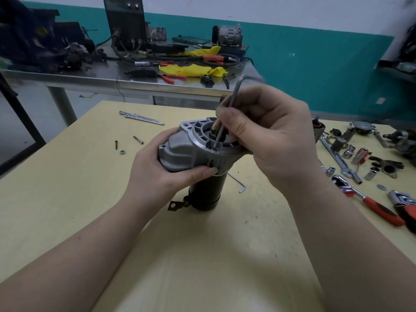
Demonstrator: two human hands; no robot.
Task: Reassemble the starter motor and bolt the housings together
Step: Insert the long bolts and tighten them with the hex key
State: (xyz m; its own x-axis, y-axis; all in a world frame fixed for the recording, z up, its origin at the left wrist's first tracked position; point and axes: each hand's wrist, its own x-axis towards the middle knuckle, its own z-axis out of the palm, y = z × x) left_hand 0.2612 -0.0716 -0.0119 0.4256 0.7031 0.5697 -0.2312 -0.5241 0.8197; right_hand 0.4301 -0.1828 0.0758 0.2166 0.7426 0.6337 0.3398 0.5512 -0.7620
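Note:
The starter motor stands upright on the yellow table (67,210), its black body (207,192) below and the grey aluminium nose housing (184,152) on top. My left hand (162,170) grips the housing from the left side. My right hand (270,136) pinches a hex key (229,106) whose long end points down into the housing's open mouth. The key's bent end sticks up above my fingers. What the tip touches inside is hidden.
A second hex key (238,182) lies just right of the motor. Two bolts (138,140) and a nut (122,152) lie at the left, an extension bar (141,117) behind. Sockets, a ratchet (369,203) and motor parts crowd the right side. A cluttered steel bench (135,79) stands beyond.

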